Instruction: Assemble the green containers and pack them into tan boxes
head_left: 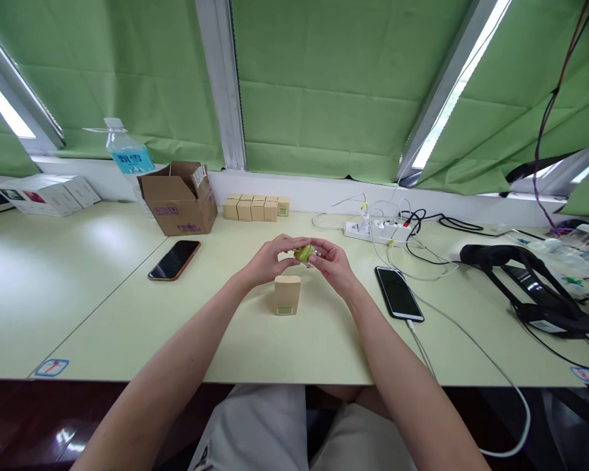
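Observation:
Between both hands, just above the table, is a small yellow-green object (pixel 303 254) with clear plastic wrapping around it; its exact kind is too small to make out. My left hand (pixel 273 259) is closed on its left side, thumb below and fingers above. From the right, my right hand (pixel 330 263) pinches the same object and its clear wrap. Below and slightly left of it, a small tan cardboard box (pixel 286 296) with a green label stands upright on the table (pixel 245 340), apart from both hands.
Behind are a row of several small tan boxes (pixel 251 208) and an open brown carton (pixel 186 206). A phone (pixel 175 260) lies left. A cabled phone (pixel 398 293), a power strip (pixel 377 230) and a black headband-like device (pixel 530 294) lie right, with loose cables among them.

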